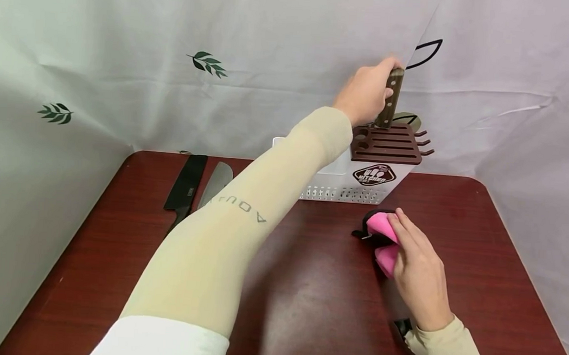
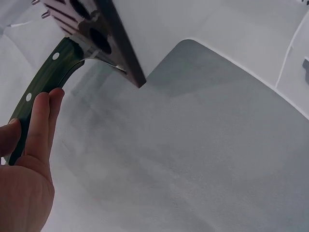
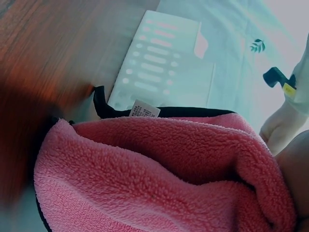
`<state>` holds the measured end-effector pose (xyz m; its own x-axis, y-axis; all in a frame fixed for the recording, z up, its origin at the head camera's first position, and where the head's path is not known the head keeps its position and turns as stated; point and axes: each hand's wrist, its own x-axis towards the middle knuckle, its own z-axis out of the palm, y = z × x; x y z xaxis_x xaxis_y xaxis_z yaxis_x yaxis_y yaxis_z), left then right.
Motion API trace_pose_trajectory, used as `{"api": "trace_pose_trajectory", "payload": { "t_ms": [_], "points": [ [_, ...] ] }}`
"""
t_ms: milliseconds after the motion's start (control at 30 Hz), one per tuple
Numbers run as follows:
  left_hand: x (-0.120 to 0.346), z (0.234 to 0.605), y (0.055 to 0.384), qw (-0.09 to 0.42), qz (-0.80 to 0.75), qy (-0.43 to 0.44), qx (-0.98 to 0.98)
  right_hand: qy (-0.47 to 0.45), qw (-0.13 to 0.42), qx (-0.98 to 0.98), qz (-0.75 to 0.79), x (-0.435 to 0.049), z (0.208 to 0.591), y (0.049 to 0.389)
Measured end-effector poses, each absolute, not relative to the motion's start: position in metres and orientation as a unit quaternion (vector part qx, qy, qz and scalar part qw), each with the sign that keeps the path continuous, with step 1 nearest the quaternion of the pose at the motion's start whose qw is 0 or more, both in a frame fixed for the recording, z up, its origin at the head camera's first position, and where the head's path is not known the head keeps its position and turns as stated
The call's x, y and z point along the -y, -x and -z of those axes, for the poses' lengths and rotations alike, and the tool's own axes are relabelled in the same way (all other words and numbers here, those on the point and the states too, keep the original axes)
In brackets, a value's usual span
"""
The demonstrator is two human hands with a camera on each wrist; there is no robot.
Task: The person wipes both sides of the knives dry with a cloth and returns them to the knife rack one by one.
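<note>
My left hand (image 1: 368,93) grips the riveted wooden handle of a knife (image 1: 390,100), which stands up from the slotted brown top of a white knife holder (image 1: 332,194). Close to the slot, a bit of the metal below the handle (image 2: 50,72) shows in the left wrist view; the rest of the blade is hidden. Low over the table at front right, my right hand (image 1: 421,267) holds a folded pink fleecy cloth (image 3: 145,174) with black edging and a small white label (image 3: 145,109). Its fingers lie along the cloth's outer side.
A black knife (image 1: 188,180) lies on the dark red table (image 1: 315,310) at the left. Beside it is a grey knife blade (image 1: 220,176), partly covered by my left arm. Hooks (image 1: 424,142) stick out from the holder's right side. White fabric walls (image 1: 127,37) surround the table.
</note>
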<state>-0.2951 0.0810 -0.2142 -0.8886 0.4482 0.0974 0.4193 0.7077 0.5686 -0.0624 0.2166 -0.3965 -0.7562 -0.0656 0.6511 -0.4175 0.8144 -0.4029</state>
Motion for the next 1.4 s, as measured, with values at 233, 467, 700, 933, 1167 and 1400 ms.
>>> {"api": "trace_pose_trajectory", "payload": {
  "t_ms": [233,467,700,933,1167,1400],
  "points": [
    [-0.079,0.218,0.296,0.027,-0.313,-0.229,-0.921,-0.137,0.321,0.896,-0.274,-0.217,0.397,0.063],
    [-0.069,0.219,0.298,0.010,-0.304,-0.231,-0.924,-0.140,0.323,0.896,-0.272,-0.219,0.397,0.066],
    [-0.047,0.224,0.300,0.017,-0.334,-0.209,-0.919,-0.138,0.329,0.895,-0.269,-0.223,0.396,0.070],
    [-0.006,0.230,0.291,-0.010,-0.389,-0.195,-0.900,-0.130,0.328,0.897,-0.268,-0.225,0.396,0.071],
    [0.045,0.236,0.279,-0.059,-0.444,-0.143,-0.883,-0.127,0.327,0.898,-0.266,-0.228,0.397,0.072],
    [0.089,0.253,0.274,-0.083,-0.425,-0.094,-0.897,-0.115,0.326,0.901,-0.262,-0.235,0.398,0.070]
  ]
}}
